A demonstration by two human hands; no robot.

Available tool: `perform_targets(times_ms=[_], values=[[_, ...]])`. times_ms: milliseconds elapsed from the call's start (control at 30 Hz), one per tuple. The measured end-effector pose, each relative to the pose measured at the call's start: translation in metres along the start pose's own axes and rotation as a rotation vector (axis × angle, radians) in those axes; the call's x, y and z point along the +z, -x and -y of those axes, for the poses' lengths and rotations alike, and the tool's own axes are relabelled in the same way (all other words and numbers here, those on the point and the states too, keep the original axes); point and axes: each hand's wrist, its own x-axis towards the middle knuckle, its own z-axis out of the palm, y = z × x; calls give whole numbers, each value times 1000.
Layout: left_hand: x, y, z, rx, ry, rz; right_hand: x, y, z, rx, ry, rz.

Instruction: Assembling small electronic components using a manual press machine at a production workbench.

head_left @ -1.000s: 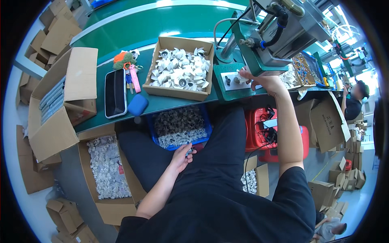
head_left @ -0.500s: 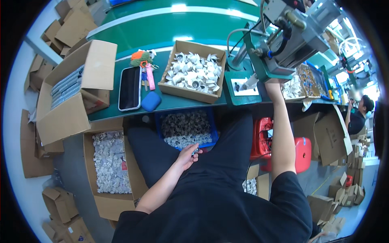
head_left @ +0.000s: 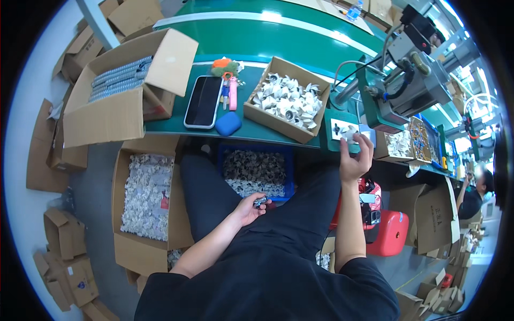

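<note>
My left hand [head_left: 250,209] rests over my lap, its fingers curled round small shiny metal parts [head_left: 261,201] whose exact kind I cannot make out. On the green press [head_left: 381,99], a white plate [head_left: 338,127] lies on the base. There my right hand [head_left: 357,160] pinches a small white bladed impeller [head_left: 349,133] between thumb and fingers, partly covering it. Left of the press stands an open cardboard box [head_left: 282,130] with many similar white impellers [head_left: 288,101]. Under the table edge, a blue bin [head_left: 292,174] holds small dark and white parts.
A phone [head_left: 203,101], keys with a pink strap [head_left: 233,93] and a blue case [head_left: 228,123] lie on the table. Left stands a carton [head_left: 101,122] of grey rods; below it, a carton [head_left: 121,206] of white pieces. A red case [head_left: 388,235] is right of my legs. Another person [head_left: 471,198] sits far right.
My right hand has drawn back from beside the press to the plate and now pinches a white impeller. My left hand stays over my lap. The whole view has shifted.
</note>
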Motion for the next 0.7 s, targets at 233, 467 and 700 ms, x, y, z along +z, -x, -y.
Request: perform_targets(times_ms=[233, 467, 700], values=[[10, 9, -12, 82, 140, 104, 60, -60, 86, -259, 177, 153], [53, 46, -45, 251, -4, 313, 21, 12, 114, -3, -422, 850], [62, 47, -37, 270, -195, 344, 10, 81, 110, 296, -495, 964]])
